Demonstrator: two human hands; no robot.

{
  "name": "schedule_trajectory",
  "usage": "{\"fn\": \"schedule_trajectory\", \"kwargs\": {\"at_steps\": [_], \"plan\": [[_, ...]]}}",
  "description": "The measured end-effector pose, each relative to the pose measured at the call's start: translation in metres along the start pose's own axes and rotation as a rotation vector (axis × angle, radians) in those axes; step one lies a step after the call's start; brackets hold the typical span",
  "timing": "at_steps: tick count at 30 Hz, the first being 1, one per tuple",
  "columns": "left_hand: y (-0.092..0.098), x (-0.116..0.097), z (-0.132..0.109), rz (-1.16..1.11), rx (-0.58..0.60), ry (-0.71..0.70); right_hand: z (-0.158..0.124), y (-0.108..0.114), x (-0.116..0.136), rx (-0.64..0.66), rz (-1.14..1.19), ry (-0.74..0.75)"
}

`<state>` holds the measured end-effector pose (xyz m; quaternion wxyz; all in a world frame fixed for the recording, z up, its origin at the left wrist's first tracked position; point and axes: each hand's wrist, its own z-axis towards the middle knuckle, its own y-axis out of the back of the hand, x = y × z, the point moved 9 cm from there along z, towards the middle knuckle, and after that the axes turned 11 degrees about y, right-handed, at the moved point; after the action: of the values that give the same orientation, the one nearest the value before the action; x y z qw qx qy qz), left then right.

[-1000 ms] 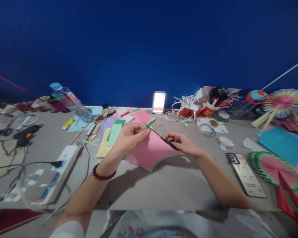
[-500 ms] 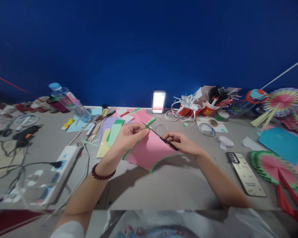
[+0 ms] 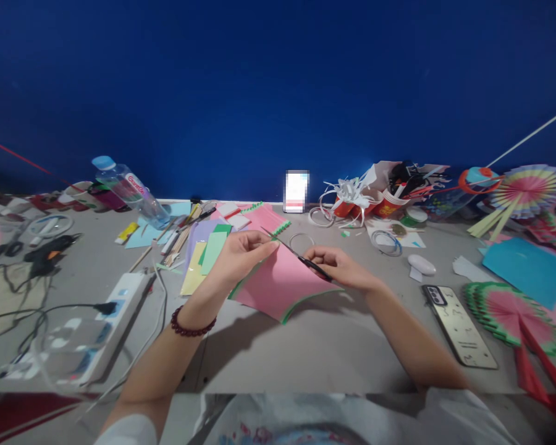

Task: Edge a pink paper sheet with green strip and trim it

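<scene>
Both of your hands are occupied above the surface [image 3: 278, 368], in front of your shirt [image 3: 306, 426]. Your left hand [image 3: 249, 250], with a dark red beaded bracelet [image 3: 193, 322] on the wrist, pinches the upper left part of a pink sheet [image 3: 282, 283] between thumb and fingers. The sheet is edged in green, hangs in a gentle curve between your hands, and casts a shadow below. Your right hand [image 3: 334, 267] grips the black handles of a pair of scissors [image 3: 314, 266], whose blades run along the sheet's upper edge and point towards your left fingertips; you cannot tell from here how far apart the blades stand. Just beyond your left hand lie a light green paper [image 3: 214, 252] and a yellow packet [image 3: 193, 272], and behind them a pleated pink paper [image 3: 266, 219] with a green zigzag edge. A lit screen [image 3: 296, 193], its content blurred, stands near the blue wall [image 3: 278, 93] ahead of you. To your left are a clear bottle [image 3: 136, 190] with a blue cap and a white power strip [image 3: 119, 309]. To your right a phone [image 3: 461, 327] lies back side up, next to a pink and green folded fan [image 3: 509, 312] with red handles
</scene>
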<state>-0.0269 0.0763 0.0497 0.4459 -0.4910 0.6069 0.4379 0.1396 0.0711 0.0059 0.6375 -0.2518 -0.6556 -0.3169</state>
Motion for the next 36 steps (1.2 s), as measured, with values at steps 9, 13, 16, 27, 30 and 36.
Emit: {"fn": "schedule_trajectory", "kwargs": {"at_steps": [9, 13, 16, 27, 30, 36], "plan": [[-0.004, 0.001, -0.002, -0.14, 0.04, 0.047, 0.007, 0.033, -0.008, -0.169, -0.068, 0.009], [-0.008, 0.0, -0.005, -0.293, 0.085, 0.09, 0.004, 0.089, -0.024, -0.412, -0.371, -0.053], [-0.013, -0.005, -0.007, -0.376, 0.122, 0.094, 0.0, 0.117, -0.038, -0.445, -0.601, -0.125], [-0.017, 0.059, 0.047, -0.173, 0.071, 0.157, 0.005, 0.133, -0.063, -0.357, -1.14, -0.16], [-0.022, 0.078, 0.058, -0.034, 0.099, 0.174, 0.005, 0.136, -0.071, -0.376, -1.169, -0.179], [-0.027, 0.088, 0.064, 0.141, 0.155, 0.11, 0.002, 0.14, -0.077, -0.44, -1.081, -0.188]]}}
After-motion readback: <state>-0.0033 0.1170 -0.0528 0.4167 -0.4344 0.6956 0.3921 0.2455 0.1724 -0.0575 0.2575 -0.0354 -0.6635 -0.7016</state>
